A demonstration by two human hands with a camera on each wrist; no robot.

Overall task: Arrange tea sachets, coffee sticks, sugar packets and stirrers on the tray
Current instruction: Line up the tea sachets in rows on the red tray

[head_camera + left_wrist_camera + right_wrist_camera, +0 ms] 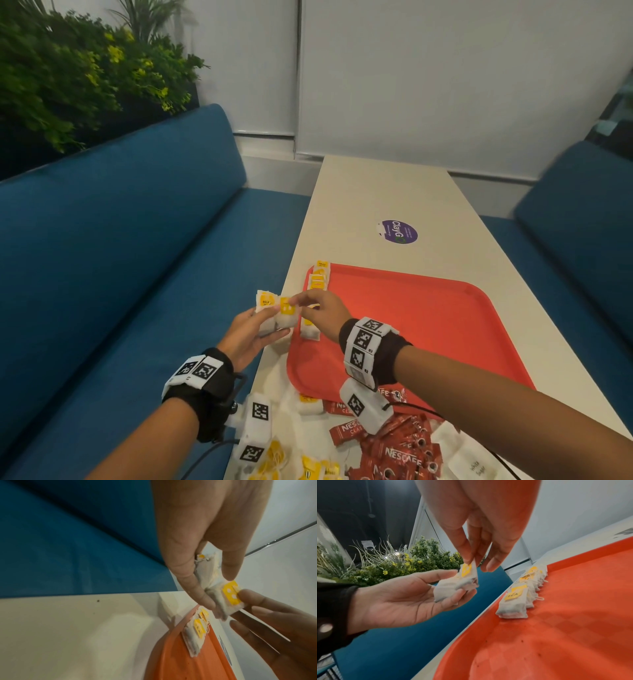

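Observation:
My left hand [278,322] holds a small stack of white tea sachets [453,588] with yellow tags, just off the table's left edge. My right hand [298,303] pinches the yellow tag [230,595] of the top sachet between thumb and forefinger. A red tray [428,325] lies on the table to the right of both hands. A row of tea sachets [515,601] stands along the tray's left rim. Red coffee sticks [400,455], white sugar packets [471,464] and more tea sachets [308,472] lie in a loose pile on the table before the tray.
The cream table [383,192] runs away from me, with a purple sticker [399,232] beyond the tray. Blue benches [120,257] flank it on both sides. Plants [68,75] stand behind the left bench. Most of the tray's floor is bare.

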